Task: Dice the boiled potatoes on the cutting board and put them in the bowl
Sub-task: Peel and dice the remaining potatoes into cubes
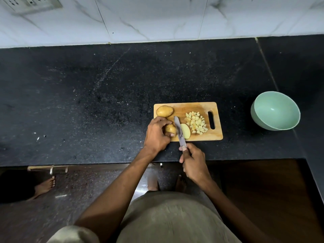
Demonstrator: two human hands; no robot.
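Head view: halving a boiled potato on the cutting board [198, 106].

Left hand [157, 135] curled around potato half [169, 129], right hand [193, 164] wrapped around knife [179, 131] handle, blade between it and cut half [186, 131]. Best to keep fingertips tucked back, slice straight down. Diced pile [196, 122] and whole potato [164, 111] on board; bowl [275, 111] well apart, right, on surface. No readable writing anywhere.

1. The cutting board [196, 107] is pale wood with a matt, faintly scuffed face.
2. The knife [179, 129] has a metal blade with a dull sheen.
3. The bowl [275, 111] looks like smooth, glossy mint-green plastic.
4. The counter [87, 102] is dark speckled stone, polished.
5. The wall [157, 18] is glossy white marble-look tile.
6. The whole potato [164, 111] has matt, brown skin.
7. The diced potato [196, 122] shows moist, pale yellow cut faces.
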